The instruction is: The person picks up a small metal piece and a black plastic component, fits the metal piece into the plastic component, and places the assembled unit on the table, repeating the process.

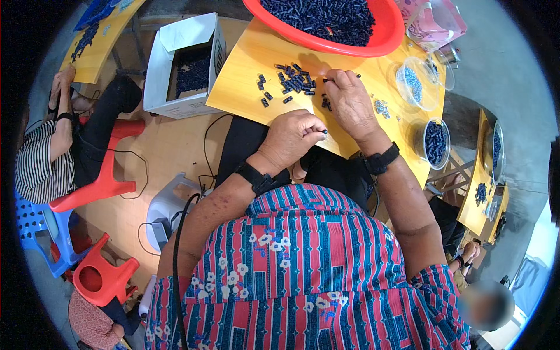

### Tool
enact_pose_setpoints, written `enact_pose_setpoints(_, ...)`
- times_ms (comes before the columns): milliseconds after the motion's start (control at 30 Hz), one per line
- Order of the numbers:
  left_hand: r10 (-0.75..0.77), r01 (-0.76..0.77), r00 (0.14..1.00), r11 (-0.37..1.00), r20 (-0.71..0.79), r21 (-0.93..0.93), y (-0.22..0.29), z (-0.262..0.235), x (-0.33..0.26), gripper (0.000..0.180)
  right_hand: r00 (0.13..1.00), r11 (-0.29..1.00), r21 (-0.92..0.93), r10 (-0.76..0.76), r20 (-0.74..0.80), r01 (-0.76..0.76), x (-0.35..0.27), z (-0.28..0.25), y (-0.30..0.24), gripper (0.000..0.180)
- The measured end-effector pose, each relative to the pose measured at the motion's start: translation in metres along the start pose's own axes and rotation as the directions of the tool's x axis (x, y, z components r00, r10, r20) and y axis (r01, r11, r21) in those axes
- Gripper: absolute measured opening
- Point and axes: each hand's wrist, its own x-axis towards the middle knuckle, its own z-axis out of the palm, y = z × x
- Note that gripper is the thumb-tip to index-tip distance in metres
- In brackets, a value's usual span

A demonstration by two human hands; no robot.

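Fingers [315,123] (L hand [290,137]) pinch dk pc [325,132], end R, axis unclear; R hand's [351,106] unclear.

The left hand [290,136] partly hides a dark piece [325,132] (too small to identify).

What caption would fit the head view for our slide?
Hands at a yellow table, with scattered dark parts and a red basin.

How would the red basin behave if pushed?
Probably heavy to shift: the red basin holds many small dark blue pieces. Those lie loose, so they may slide about. Its broad mouth suggests it would sooner slide than tip.
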Motion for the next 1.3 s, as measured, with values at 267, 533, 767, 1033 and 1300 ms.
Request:
enact_pose_setpoints(267, -0.043, 0.042, 0.999, 0.996, -0.018, -0.076, -0.003, -0.008, 0.001, 0.009, 0.943, 0.956, 0.280, 0.167, -0.287, -0.085, -0.003, -0.004, -0.010, 0.017)
enact_pose_setpoints(533, -0.110, 0.112, 0.994, 0.969, 0.024, -0.222, 0.016, -0.011, -0.021, 0.011, 0.914, 0.556, 0.800, 0.406, -0.024, -0.226, -0.056, -0.015, -0.053, 0.008)
enact_pose_setpoints(767, -0.147, 0.144, 0.989, 0.968, -0.001, -0.203, 0.025, -0.015, -0.033, 0.010, 0.891, 0.248, 0.952, 0.451, 0.052, -0.181, -0.076, -0.005, -0.059, 0.009)
enact_pose_setpoints(1033, -0.130, 0.126, 0.992, 0.964, 0.002, -0.235, 0.027, -0.010, -0.045, 0.009, 0.878, 0.018, 0.995, 0.472, 0.081, -0.102, -0.084, -0.008, -0.064, 0.008)
enact_pose_setpoints(1300, -0.086, 0.071, 0.995, 0.973, -0.058, -0.220, 0.035, -0.008, -0.050, 0.011, 0.856, 0.014, 0.980, 0.489, 0.166, -0.198, -0.090, -0.012, -0.063, 0.010)
